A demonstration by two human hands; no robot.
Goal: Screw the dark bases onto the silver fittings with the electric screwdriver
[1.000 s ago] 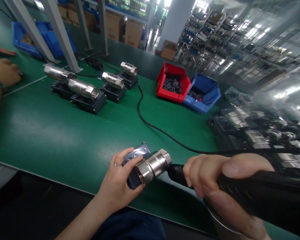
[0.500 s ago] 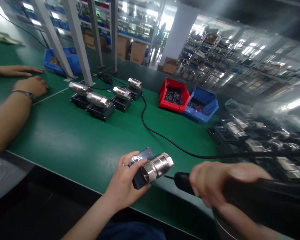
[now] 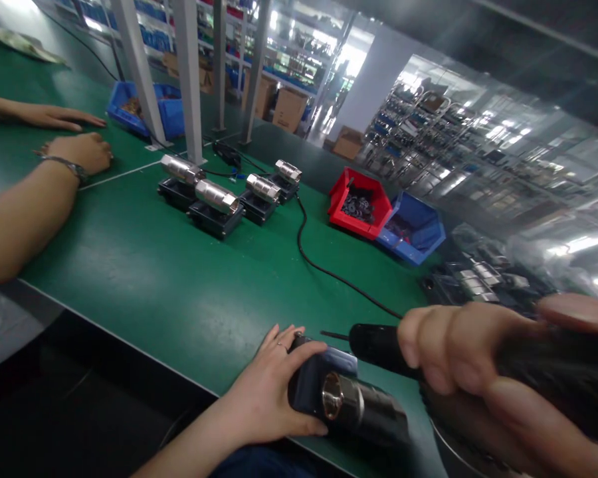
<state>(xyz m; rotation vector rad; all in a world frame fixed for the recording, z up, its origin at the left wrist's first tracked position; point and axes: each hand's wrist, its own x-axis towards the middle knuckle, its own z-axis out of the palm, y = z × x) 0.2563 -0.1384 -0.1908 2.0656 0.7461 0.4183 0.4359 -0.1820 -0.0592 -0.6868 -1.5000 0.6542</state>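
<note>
Currently left hand [image 3: 272, 392] clasps the connector assembly [image 3: 343, 398] at the table [image 3: 154, 265] edge; right hand [image 3: 478, 372] grips the electric screwdriver [image 3: 379, 344], tip clear of it; four assemblies [image 3: 219, 199] stand finished-looking behind.

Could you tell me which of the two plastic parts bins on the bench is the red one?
The left bin is red; the blue bin sits against its right side.

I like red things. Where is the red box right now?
The red bin sits on the green table, right of centre in the head view, touching the blue bin on its right, beyond the black cable.
</note>
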